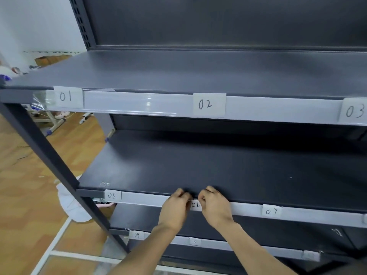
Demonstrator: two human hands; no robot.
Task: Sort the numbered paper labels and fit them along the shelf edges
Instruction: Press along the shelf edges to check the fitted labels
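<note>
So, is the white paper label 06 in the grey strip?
In: label 06 lies within the strip; left hand, right hand pinch it.

Top shelf edge [139, 102]: label 01 [66, 96] is set at the left end, label 02 [205, 104] mid-way, label 03 [354, 111] far right.
Middle shelf edge [143, 198]: label 05 [112, 195] is seen at the left end, label 06 [195, 205] further right, label 07 [271, 211] beyond it.
Hands: label 06 is flanked, pinched at its left end by the left hand [174, 207] and at its right end by the right hand [215, 207].
Bottom shelf edge [238, 247]: label 09 [136, 235] is placed at the left end, label 10 [194, 241] to its right, directly below label 06.
</note>
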